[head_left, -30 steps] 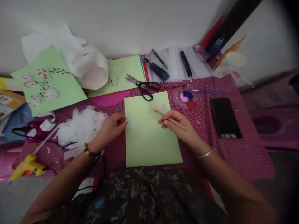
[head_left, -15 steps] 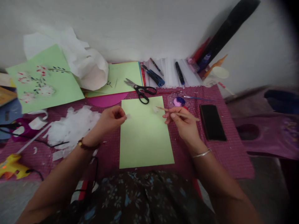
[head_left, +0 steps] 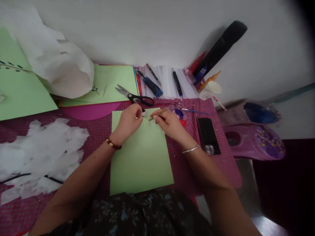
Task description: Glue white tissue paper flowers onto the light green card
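Note:
My left hand (head_left: pixel 129 122) is closed, its fingertips pinching a small white paper piece (head_left: pixel 144 113) over the top of a light green sheet (head_left: pixel 142 157). Close by on the right, my right hand (head_left: pixel 169 124) is wrapped round a thin, pale wooden stick (head_left: pixel 160 112) whose pointed tip slants down toward the sheet. Under that tip a small whitish scrap (head_left: pixel 152 123) shows, partly hidden by the fingers. Black-handled scissors (head_left: pixel 134 97) lie just beyond my left hand, which covers part of one handle loop.
A heap of white paper pieces (head_left: pixel 44 147) spreads at left. Paint blobs (head_left: pixel 179 113) and a phone (head_left: pixel 208 136) lie at right. At the back are a blue cutter (head_left: pixel 152 87), a black marker (head_left: pixel 177 83), green sheets (head_left: pixel 113 78) and crumpled white paper (head_left: pixel 66 68).
My hands have come together over the sheet's top edge; they were apart at its sides before. The left hand moved right with its paper piece. The view has shifted too.

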The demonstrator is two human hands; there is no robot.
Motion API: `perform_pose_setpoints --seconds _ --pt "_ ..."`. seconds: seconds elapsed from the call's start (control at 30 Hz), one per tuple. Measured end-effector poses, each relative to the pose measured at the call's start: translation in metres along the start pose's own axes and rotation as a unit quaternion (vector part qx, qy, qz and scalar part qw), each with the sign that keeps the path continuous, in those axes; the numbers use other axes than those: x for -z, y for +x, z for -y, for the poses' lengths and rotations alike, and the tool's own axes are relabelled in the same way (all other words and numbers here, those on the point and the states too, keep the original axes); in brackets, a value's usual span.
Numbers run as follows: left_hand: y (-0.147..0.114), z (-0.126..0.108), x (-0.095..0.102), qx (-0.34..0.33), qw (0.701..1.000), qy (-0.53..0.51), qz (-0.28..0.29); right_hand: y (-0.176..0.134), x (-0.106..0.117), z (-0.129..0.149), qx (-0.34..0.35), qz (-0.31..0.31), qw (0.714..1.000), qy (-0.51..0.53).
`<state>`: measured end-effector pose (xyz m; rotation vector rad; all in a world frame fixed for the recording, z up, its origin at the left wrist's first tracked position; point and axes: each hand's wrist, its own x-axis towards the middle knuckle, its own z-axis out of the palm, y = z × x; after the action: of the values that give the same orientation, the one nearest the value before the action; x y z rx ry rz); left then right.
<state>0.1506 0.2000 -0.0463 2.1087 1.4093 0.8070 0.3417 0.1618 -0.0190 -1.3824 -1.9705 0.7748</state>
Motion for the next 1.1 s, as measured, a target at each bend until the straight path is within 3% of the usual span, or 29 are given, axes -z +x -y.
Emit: perform_pose_setpoints --seconds 0.3,0.43,0.53,0.63,0.73,0.9,1.1 --pt "-0.002 0.005 -0.009 -0.034 0.999 0.011 0.023 -0.007 0.011 0.004 -0.037 0.034 0.99 -0.133" --pt "-0.002 0.005 -0.013 -0.048 0.998 0.028 0.025 -0.008 0.011 0.006 -0.035 0.046 0.99 -0.129" --pt "-0.002 0.006 -0.015 -0.067 0.995 0.035 0.068 -0.008 0.012 0.005 -0.029 0.038 0.993 -0.111" --pt "-0.003 0.007 -0.016 -0.081 0.99 0.034 0.114 -0.007 0.017 0.0 -0.03 0.017 0.995 -0.095" --pt "-0.005 0.008 -0.017 -0.092 0.988 0.035 0.123 -0.006 0.021 -0.007 -0.023 -0.024 0.997 -0.064" --pt "-0.007 0.008 -0.017 -0.099 0.989 0.014 0.111 -0.005 0.021 -0.014 -0.015 -0.059 0.998 -0.015" --pt "0.004 0.004 -0.023 -0.054 0.998 -0.034 0.012 -0.002 0.018 -0.017 -0.007 -0.089 0.995 0.032"
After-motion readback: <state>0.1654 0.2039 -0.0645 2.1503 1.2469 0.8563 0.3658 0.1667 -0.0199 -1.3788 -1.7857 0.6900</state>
